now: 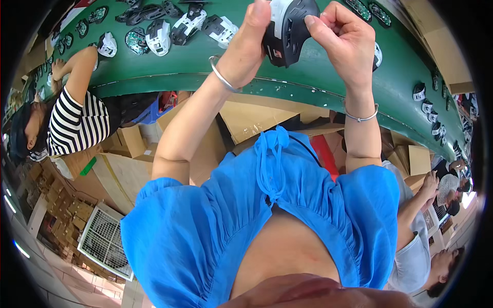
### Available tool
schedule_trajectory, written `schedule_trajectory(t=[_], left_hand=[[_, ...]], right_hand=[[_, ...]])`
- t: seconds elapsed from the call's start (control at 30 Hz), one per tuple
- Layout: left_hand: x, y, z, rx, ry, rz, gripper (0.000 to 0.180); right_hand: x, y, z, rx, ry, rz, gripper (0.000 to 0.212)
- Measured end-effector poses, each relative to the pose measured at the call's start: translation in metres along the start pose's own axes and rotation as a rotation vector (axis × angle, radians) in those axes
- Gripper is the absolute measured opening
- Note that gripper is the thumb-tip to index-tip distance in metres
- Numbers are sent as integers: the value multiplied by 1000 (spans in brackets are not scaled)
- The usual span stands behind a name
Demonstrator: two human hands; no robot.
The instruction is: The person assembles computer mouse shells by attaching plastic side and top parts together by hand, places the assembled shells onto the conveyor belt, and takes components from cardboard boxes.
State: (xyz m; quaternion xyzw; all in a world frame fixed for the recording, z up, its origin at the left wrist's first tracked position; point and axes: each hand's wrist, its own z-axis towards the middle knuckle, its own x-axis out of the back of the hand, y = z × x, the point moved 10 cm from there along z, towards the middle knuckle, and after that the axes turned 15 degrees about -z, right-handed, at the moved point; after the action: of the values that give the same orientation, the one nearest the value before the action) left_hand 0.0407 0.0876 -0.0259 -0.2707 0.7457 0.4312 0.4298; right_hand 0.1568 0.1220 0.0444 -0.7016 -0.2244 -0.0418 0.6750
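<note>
A black computer mouse [292, 38] with a pale grey-white panel is held up above the green bench. My left hand [244, 46] is closed around its left side, the thumb upright along the edge. On the other side, my right hand [349, 38] has its fingers curled in. Its thumb tip rests at the right edge of the mouse. Whatever those curled fingers may hold is hidden. Several white-and-black mouse shells, such as this one [158, 37], lie on the bench left of my hands. A green circuit board in a mouse base [136, 41] sits beside them.
The green bench [205, 64] curves across the far side, with more mouse parts [426, 105] along its right. Cardboard boxes [257, 118] stand below its near edge. A person in a striped shirt [77, 123] works at left; another in grey [413, 256] is at right.
</note>
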Motion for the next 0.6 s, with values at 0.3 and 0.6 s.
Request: schedule_trajectory(t=[0.3, 0.6], left_hand=[[-17, 11, -17, -296, 75, 715, 79], [-19, 8, -42, -228, -46, 925, 81]], right_hand=[[-11, 53, -12, -244, -181, -404, 49], [-51, 4, -17, -191, -604, 375, 74]])
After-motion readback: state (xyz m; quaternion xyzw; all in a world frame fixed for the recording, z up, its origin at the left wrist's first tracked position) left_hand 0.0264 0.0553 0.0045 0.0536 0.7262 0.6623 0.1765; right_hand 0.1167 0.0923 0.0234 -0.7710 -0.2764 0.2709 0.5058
